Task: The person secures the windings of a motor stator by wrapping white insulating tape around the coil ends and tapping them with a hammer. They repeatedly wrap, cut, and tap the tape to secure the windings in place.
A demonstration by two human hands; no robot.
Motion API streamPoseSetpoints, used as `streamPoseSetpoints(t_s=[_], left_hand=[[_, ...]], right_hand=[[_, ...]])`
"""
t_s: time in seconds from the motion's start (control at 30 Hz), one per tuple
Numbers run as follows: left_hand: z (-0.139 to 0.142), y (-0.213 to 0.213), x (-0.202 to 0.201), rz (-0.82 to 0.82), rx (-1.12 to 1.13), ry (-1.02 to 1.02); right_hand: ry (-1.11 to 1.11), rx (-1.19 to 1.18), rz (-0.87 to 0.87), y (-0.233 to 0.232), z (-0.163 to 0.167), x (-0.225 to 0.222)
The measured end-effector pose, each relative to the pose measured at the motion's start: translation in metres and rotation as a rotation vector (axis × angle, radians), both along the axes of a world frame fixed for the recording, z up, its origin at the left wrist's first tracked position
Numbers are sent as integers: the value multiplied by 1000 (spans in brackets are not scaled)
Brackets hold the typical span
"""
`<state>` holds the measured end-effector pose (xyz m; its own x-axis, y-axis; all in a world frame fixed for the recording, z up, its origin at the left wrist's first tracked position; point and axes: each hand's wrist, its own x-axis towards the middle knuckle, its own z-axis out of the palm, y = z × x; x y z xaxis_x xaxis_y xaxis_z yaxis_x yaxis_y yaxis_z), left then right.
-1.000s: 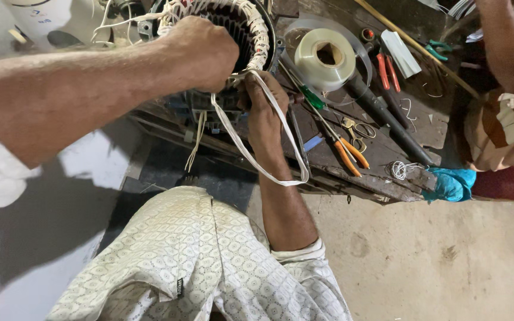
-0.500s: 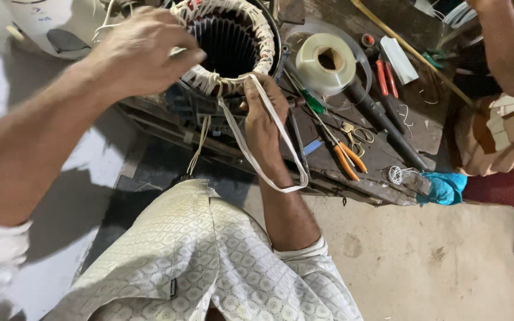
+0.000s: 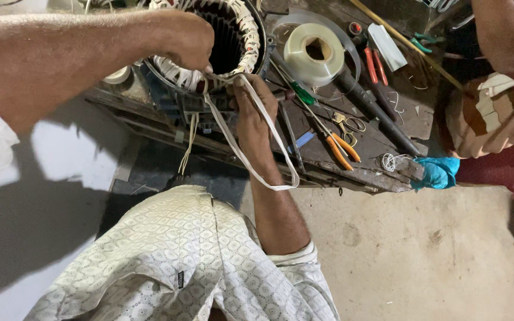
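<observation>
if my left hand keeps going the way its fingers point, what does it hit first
Most likely the white tape-wrapped winding on the stator rim; the left hand pinches the white tape right there, though depth is unclear.

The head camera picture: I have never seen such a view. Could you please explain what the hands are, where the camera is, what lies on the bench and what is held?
The camera sits on a person's head and looks down, so you see their own arms and patterned shirt from above. The left hand rests on the rim of a round motor stator, a metal ring with windings wrapped in white tape. The right hand holds a white flat tape, which hangs down in a long loop from the stator. On the dark wooden bench lie a roll of clear tape, pliers with orange handles, a green-handled screwdriver, and a small bundle of white string. At the right edge, another person's arm shows; it is not the wearer's.
</observation>
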<state>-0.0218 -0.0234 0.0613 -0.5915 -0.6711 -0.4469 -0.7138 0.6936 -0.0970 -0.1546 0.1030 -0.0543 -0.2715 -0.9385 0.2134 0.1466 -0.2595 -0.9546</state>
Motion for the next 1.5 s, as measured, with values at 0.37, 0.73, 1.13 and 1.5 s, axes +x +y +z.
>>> streamPoseSetpoints(t_s=[0.37,0.73,1.13,1.5], left_hand=[[29,54,60,-283,-728,127],[29,71,105,39,-514,742],[-11,51,62,174,-298,652],[-73,127,126,172,809,2219]], right_hand=[[167,56,-51,6,29,9],[487,-188,-151,1,49,23],[546,-97,-104,-8,61,27],[676,-96,60,-17,66,18]])
